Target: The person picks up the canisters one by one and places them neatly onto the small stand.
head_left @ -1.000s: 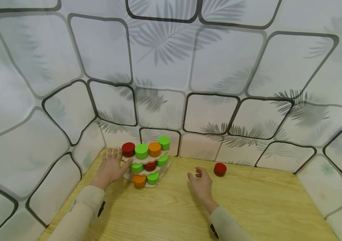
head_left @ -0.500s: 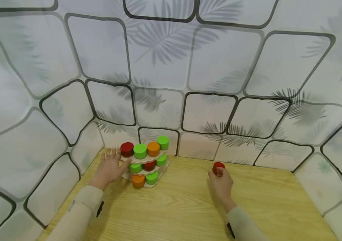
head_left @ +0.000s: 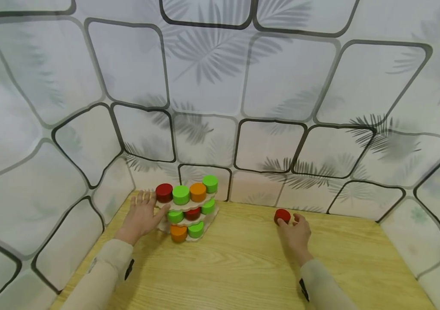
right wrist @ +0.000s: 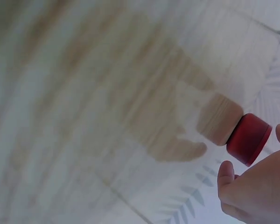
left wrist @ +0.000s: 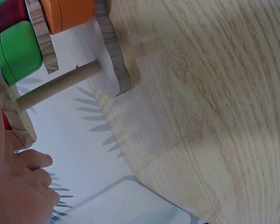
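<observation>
A tiered wooden stand (head_left: 183, 222) stands at the back left, bearing red, green and orange cylinders on its tiers. My left hand (head_left: 139, 216) holds the left end of its top tier, with the thumb along the front and the other fingers beyond the side. In the left wrist view, the fingers (left wrist: 38, 176) lie close by the tier's edge and a wooden post (left wrist: 60, 84) joins the tiers. Over on the right, a single red cylinder (head_left: 282, 216) sits on the table. Around it, my right hand (head_left: 298, 234) has thumb and fingers apart; a gap shows in the right wrist view (right wrist: 256, 184).
The wood-grain table (head_left: 227, 267) ends at a patterned wall covering (head_left: 212, 142) behind and on both sides. On the top tier, a dark red cylinder (head_left: 164, 193) lies nearest my left hand, then a green (head_left: 181, 195) and an orange one (head_left: 198, 192).
My right hand has moved right, from short of the red cylinder to around its near and right sides. The left hand and the stand have stayed in place.
</observation>
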